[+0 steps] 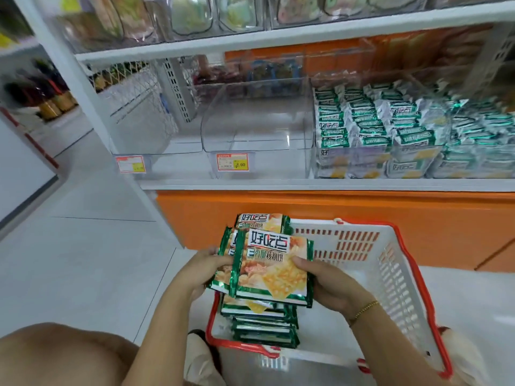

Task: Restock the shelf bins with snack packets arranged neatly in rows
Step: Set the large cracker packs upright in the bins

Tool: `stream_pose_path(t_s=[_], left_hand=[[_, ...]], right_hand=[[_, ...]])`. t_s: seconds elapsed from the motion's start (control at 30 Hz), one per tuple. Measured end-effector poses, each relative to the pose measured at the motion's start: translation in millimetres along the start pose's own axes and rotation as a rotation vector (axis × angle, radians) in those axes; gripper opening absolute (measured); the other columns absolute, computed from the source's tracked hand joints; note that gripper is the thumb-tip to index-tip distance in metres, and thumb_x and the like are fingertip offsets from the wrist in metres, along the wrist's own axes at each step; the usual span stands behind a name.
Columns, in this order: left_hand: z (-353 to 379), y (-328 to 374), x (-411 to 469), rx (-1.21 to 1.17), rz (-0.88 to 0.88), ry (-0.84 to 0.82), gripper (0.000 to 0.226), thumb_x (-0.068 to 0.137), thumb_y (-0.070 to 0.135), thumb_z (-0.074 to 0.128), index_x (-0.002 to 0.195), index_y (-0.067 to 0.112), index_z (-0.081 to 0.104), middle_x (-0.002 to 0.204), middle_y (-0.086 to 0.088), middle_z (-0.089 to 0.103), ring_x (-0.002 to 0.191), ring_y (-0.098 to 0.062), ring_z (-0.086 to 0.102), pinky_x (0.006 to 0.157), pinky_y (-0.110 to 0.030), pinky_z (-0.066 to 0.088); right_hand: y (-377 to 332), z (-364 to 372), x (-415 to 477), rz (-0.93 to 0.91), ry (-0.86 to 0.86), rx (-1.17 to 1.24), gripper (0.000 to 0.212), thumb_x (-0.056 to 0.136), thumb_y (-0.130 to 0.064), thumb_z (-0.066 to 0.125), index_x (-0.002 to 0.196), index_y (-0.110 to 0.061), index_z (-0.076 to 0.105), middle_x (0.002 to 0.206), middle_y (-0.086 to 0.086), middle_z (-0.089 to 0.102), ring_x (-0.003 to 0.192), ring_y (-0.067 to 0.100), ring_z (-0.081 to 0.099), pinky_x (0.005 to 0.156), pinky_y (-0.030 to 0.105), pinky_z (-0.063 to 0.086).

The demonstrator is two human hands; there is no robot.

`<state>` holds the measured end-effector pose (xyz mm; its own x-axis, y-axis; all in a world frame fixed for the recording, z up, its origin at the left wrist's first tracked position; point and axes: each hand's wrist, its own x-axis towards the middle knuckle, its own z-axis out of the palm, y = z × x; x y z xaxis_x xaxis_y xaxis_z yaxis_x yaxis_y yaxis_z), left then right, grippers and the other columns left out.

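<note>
Both hands hold a small stack of green-edged snack packets (267, 263) above a white basket with a red rim (395, 268). My left hand (206, 271) grips the stack's left edge; my right hand (326, 282) grips its right edge, thumb on the top packet. More of the same packets (262, 321) lie stacked in the basket's near left corner. On the shelf ahead, a clear bin (256, 129) stands bare inside. To its right, a bin (376, 129) is packed with rows of the same packets.
Another clear bin (139, 123) stands at the shelf's left end, with price tags (232, 162) on the bin fronts. An orange base panel (334, 218) runs under the shelf. White floor tiles (92, 246) spread left. My knee (55, 355) is at the lower left.
</note>
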<state>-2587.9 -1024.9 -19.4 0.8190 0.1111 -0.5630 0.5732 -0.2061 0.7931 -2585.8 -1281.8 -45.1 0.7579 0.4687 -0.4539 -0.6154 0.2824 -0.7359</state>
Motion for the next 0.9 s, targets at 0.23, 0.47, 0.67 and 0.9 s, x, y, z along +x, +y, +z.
stream_pose_path(t_s=[0.23, 0.47, 0.67, 0.9], left_hand=[[21.0, 6.0, -32.0, -0.162, 0.147, -0.001, 0.048, 0.091, 0.045, 0.054, 0.123, 0.009, 0.056, 0.109, -0.016, 0.069, 0.102, -0.03, 0.065, 0.093, -0.045, 0.048], [3.3, 81.7, -102.9, 0.11, 0.407, -0.266, 0.095, 0.038, 0.073, 0.08, 0.117, 0.025, 0.06, 0.11, 0.0, 0.071, 0.102, -0.019, 0.067, 0.096, -0.039, 0.048], [-31.7, 129.6, -112.6, 0.042, 0.601, -0.188, 0.077, 0.043, 0.037, 0.078, 0.113, 0.014, 0.056, 0.102, -0.008, 0.073, 0.084, -0.025, 0.071, 0.064, -0.03, 0.057], [-36.3, 192.0, -89.0, 0.198, 0.853, -0.127, 0.067, 0.047, 0.045, 0.077, 0.108, 0.033, 0.052, 0.098, 0.014, 0.072, 0.086, -0.008, 0.07, 0.066, -0.017, 0.053]], right_hand=[[7.7, 28.3, -21.9, -0.15, 0.044, 0.032, 0.034, 0.092, -0.022, 0.057, 0.125, -0.015, 0.054, 0.116, 0.008, 0.068, 0.108, 0.025, 0.065, 0.089, 0.04, 0.055], [-49.8, 75.0, -52.1, -0.388, 0.145, -0.131, 0.072, 0.064, -0.044, 0.076, 0.128, -0.024, 0.052, 0.125, 0.006, 0.063, 0.12, 0.025, 0.057, 0.104, 0.052, 0.041], [-133.8, 95.0, -77.8, -0.495, 0.133, -0.723, 0.112, 0.042, -0.056, 0.083, 0.14, -0.042, 0.029, 0.135, -0.013, 0.046, 0.122, 0.014, 0.051, 0.104, 0.037, 0.04], [-272.8, 138.6, -62.9, -0.37, -0.402, -1.699, 0.103, 0.068, -0.033, 0.083, 0.148, -0.033, 0.018, 0.141, -0.018, 0.044, 0.124, 0.002, 0.047, 0.104, 0.03, 0.042]])
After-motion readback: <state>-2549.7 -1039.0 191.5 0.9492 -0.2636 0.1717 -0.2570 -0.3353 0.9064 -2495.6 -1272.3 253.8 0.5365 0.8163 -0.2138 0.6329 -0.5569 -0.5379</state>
